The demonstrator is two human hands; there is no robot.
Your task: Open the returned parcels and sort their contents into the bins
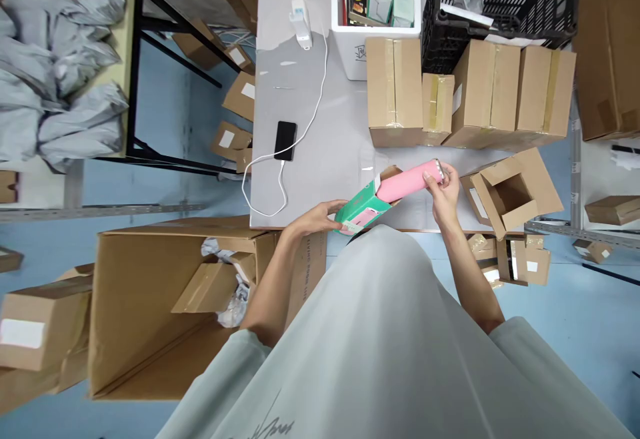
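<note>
At the near edge of the table, the left hand is clamped on the lower end of 1 green box. The right hand grips the far end of 1 pink tube, partly inside the box. Beyond stand 4 taped cartons.

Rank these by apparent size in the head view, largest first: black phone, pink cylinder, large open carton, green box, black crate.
1. Large open carton
2. Black crate
3. Pink cylinder and green box: too alike to rank
4. Black phone
</note>
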